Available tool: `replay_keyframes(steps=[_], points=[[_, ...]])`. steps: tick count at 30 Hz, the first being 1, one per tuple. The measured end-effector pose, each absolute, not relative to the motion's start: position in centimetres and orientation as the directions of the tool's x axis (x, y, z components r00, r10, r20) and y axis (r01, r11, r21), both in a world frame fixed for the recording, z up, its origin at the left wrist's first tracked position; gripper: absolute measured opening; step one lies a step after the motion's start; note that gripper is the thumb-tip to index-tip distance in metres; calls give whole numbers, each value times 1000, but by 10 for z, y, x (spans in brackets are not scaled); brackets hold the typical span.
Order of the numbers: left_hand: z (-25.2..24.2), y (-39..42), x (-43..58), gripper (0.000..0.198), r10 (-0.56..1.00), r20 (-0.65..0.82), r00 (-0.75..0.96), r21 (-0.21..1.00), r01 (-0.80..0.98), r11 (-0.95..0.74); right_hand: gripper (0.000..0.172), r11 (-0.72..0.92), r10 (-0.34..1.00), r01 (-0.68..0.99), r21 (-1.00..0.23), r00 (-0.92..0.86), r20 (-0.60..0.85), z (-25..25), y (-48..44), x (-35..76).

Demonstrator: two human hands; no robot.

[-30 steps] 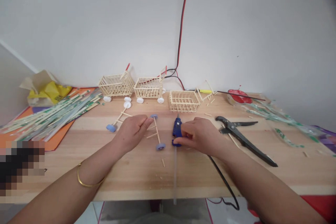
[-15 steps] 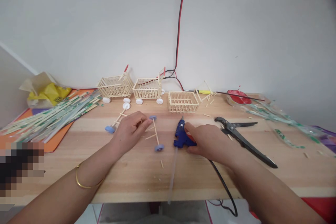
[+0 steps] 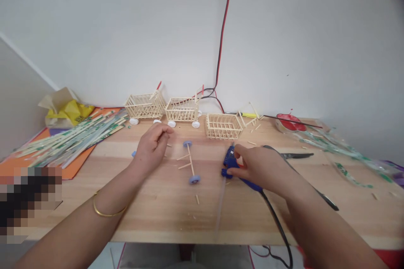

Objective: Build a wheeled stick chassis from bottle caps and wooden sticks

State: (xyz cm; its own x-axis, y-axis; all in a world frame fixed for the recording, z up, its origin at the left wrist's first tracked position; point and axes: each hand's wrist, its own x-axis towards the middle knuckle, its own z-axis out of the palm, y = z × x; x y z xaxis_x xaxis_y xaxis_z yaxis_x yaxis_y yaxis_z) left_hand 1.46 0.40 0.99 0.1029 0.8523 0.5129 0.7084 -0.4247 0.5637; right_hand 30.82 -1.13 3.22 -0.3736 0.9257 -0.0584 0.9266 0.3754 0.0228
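Observation:
My right hand (image 3: 257, 166) grips a blue hot glue gun (image 3: 229, 157), with a clear glue stick (image 3: 220, 208) trailing from its back. My left hand (image 3: 153, 147) has its fingers curled and thumb drawn in; whatever they pinch, if anything, is hidden. That hand covers most of a second wheel frame, of which a blue wheel (image 3: 134, 154) and short stick ends show. Between my hands lies a wooden axle (image 3: 191, 160) with a blue wheel at each end and two side sticks. Beyond the gun sits a small stick basket (image 3: 223, 127) without wheels.
Two small stick carts (image 3: 145, 107) on white wheels stand by the wall. Black-handled pliers (image 3: 298, 156) lie partly behind my right arm. Wrapped chopsticks (image 3: 82, 136) are piled left, plastic wrappers (image 3: 341, 147) right. A red-topped dish (image 3: 290, 122) sits at the back. A black cable (image 3: 277, 218) hangs over the front edge.
My left hand has moved left, away from the blue-wheeled axle and over the other wheel frame. My right hand has shifted the glue gun right and tilted it. The view has turned slightly.

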Motion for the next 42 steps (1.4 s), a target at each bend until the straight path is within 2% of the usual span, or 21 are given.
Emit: replay_keyframes(steps=[5,10,15,21,27,35,39,42], points=[[8,-6,23,15,877,470,103,641,643,-419,25,546,837,830,-111,-541,76,26,-13,288],[9,-12,26,17,878,460,130,641,636,-430,26,711,704,681,-176,-686,184,9,-14,274],[18,-1,14,20,803,585,114,520,707,-479,22,740,671,642,-201,-689,273,-1,-7,276],[30,11,-8,16,777,629,26,504,747,-434,21,748,661,630,-209,-679,320,-1,-3,275],[32,18,-32,18,915,377,140,477,818,-322,18,750,658,619,-233,-664,356,1,0,273],[32,13,-31,21,903,93,420,241,870,-430,17,749,661,600,-282,-649,377,5,6,275],[22,13,-25,25,874,76,480,231,844,-483,16,741,670,607,-287,-643,371,5,7,277],[13,14,-17,18,869,122,480,273,826,-494,16,744,667,608,-277,-653,358,5,7,277]])
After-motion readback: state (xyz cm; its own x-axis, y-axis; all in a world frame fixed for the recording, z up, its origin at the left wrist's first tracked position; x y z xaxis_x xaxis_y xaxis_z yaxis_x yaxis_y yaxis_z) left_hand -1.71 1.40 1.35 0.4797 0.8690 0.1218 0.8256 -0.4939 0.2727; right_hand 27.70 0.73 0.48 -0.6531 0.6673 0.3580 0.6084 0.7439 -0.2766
